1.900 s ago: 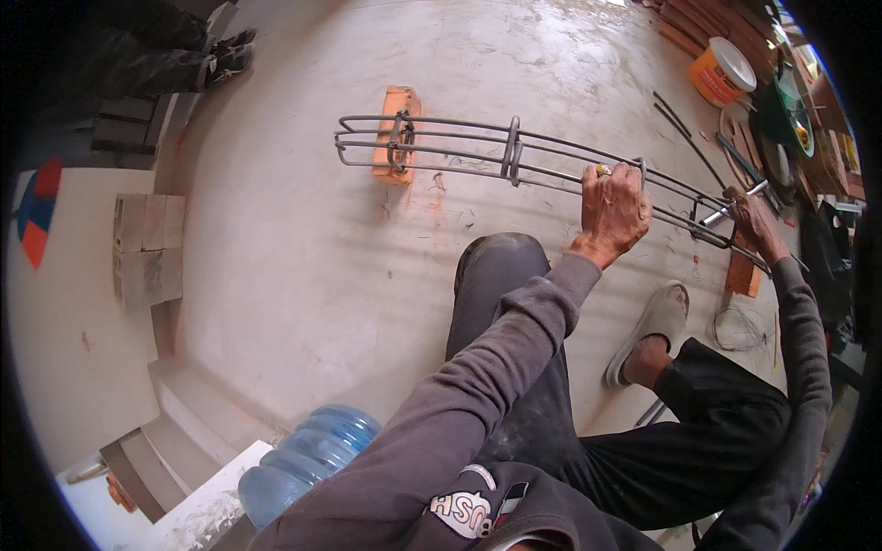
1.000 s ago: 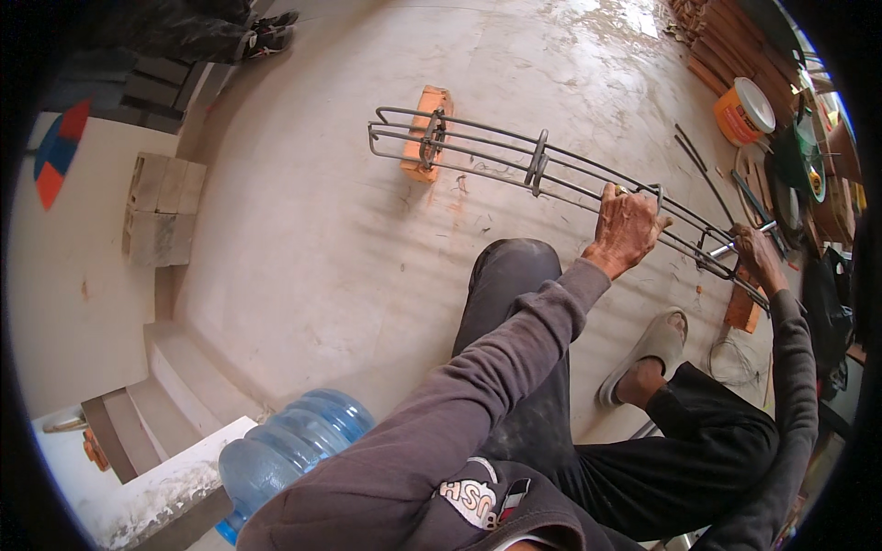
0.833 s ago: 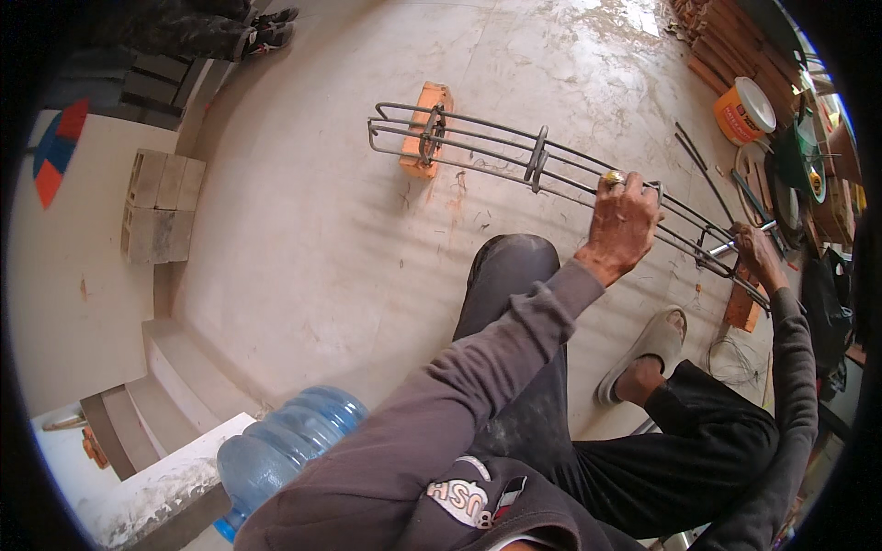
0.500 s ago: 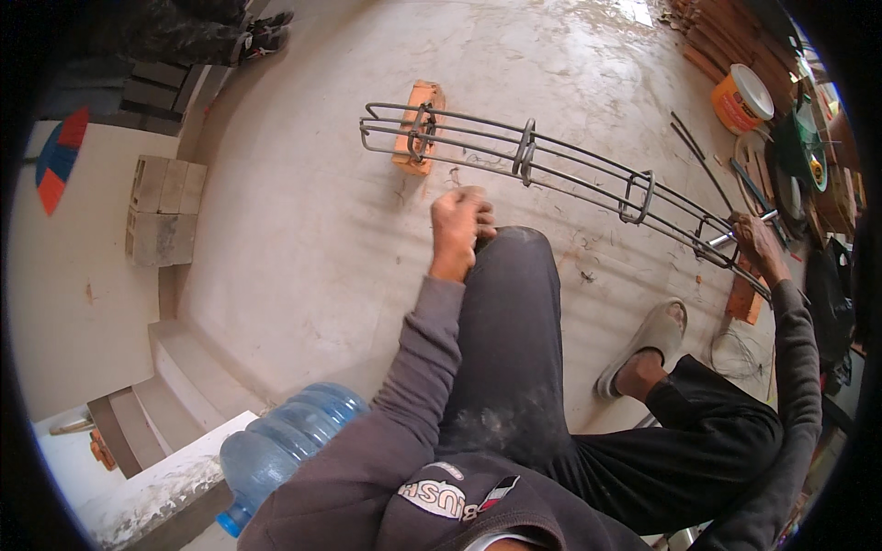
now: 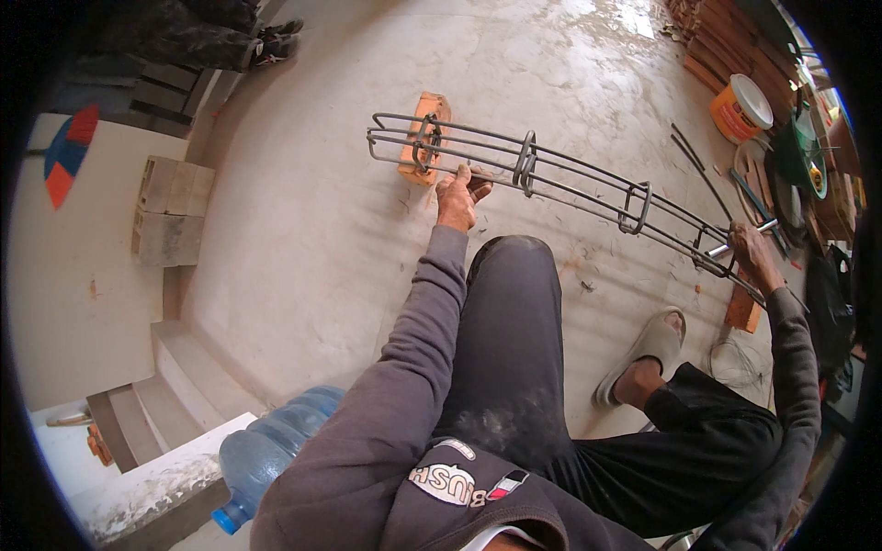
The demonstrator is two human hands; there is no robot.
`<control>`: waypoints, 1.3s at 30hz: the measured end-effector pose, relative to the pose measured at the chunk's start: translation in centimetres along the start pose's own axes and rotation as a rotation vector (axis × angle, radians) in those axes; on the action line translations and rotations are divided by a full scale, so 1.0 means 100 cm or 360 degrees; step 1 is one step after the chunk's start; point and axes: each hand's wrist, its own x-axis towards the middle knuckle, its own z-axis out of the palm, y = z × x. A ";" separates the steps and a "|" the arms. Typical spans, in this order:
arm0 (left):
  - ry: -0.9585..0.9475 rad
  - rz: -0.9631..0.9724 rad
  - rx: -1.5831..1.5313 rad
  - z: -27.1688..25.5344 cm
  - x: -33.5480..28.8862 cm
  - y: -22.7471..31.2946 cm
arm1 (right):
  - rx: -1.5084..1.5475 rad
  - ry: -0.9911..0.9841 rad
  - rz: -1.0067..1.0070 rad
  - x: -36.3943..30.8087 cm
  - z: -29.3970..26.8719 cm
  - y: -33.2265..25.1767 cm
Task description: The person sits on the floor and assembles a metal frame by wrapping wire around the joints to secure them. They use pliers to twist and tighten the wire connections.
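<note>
A long rebar cage (image 5: pixel 588 188) of thin steel bars with several rectangular stirrups slants across in front of me. Its far left end rests on an orange brick (image 5: pixel 424 138), and another orange brick (image 5: pixel 743 309) sits under its right end. My left hand (image 5: pixel 462 195) is closed around the cage's near bar, just right of the left brick. At the right end my right hand (image 5: pixel 757 257) is closed on the bars. A shiny metal rod-like tool (image 5: pixel 767 225) shows on both sides of that hand; whether the fingers also hold it is hidden.
Loose bars (image 5: pixel 700 163), an orange bucket with a white lid (image 5: pixel 742 107) and a green wheelbarrow-like tub (image 5: pixel 797 151) lie at right. Grey blocks (image 5: pixel 170 211) stand at left, a blue water jug (image 5: pixel 266 450) at lower left. Someone's shoes (image 5: pixel 276 41) show at top left.
My left hand has moved up and forward from above my knee and taken hold of the cage's near bar. The right hand stays at the right end.
</note>
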 end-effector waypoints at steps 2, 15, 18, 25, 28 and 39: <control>0.0006 -0.0015 0.0027 0.002 -0.001 0.003 | -0.0001 0.0095 -0.0033 -0.001 0.004 -0.001; 0.0002 -0.0013 0.0008 -0.001 -0.002 0.002 | 0.0060 -0.0023 -0.0041 0.009 -0.009 -0.036; -0.0014 -0.0011 0.0048 -0.001 0.000 0.003 | 0.0100 -0.0017 -0.0001 0.011 -0.004 -0.040; -0.0134 -0.0090 0.0137 -0.004 -0.002 0.011 | 0.0110 0.0040 -0.0012 0.015 -0.005 -0.041; -0.0114 -0.0143 0.0265 0.001 -0.010 0.019 | 0.0115 0.0021 0.0008 0.018 -0.001 -0.032; 0.0734 0.1518 0.1627 -0.039 -0.046 0.068 | -0.0129 0.0048 -0.0530 0.022 0.002 -0.014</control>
